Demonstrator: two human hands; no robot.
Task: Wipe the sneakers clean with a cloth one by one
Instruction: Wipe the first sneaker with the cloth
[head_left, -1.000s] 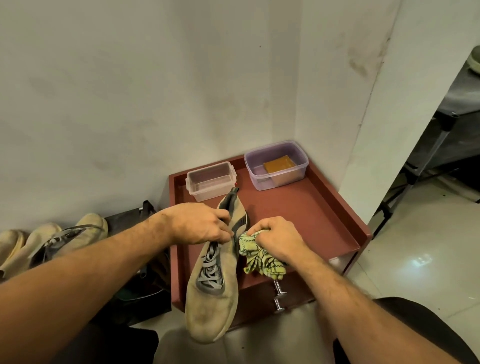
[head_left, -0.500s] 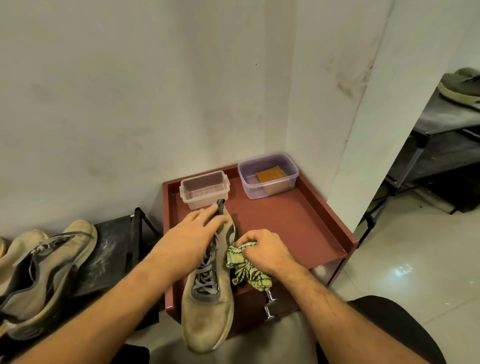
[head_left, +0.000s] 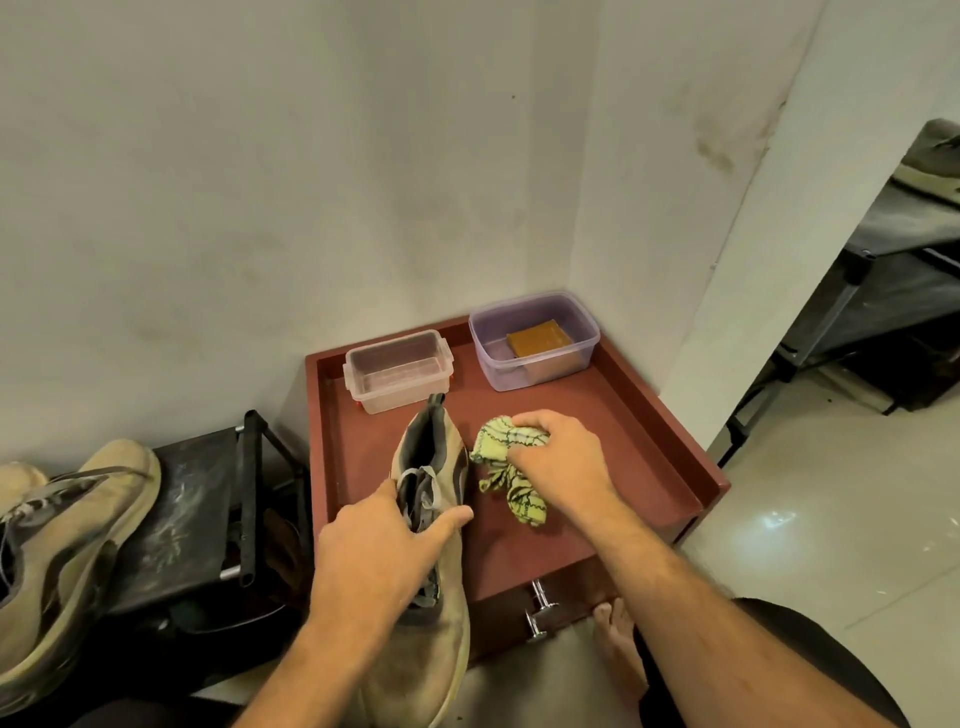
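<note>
A tan sneaker (head_left: 436, 639) with grey laces lies lengthwise over the front edge of the red cabinet top (head_left: 639, 441), heel toward the wall. My left hand (head_left: 384, 556) grips it across the laced middle, thumb on the right side. Beside the sneaker's heel, my right hand (head_left: 561, 457) holds a bunched yellow-green cloth (head_left: 498, 447) down on the cabinet top. More tan sneakers (head_left: 67, 545) sit on a black rack at the left.
A clear plastic box (head_left: 397, 371) and a purple-tinted box (head_left: 535, 338) holding an orange block stand at the back of the cabinet. A black rack (head_left: 208, 514) is at the left, a dark shelf unit (head_left: 883, 291) at the right. My bare foot (head_left: 618, 649) is below the drawer handle.
My left hand slid from the sneaker's heel down to its laced middle. My right hand moved the cloth farther back on the cabinet top. The view shifted left, showing more of the rack.
</note>
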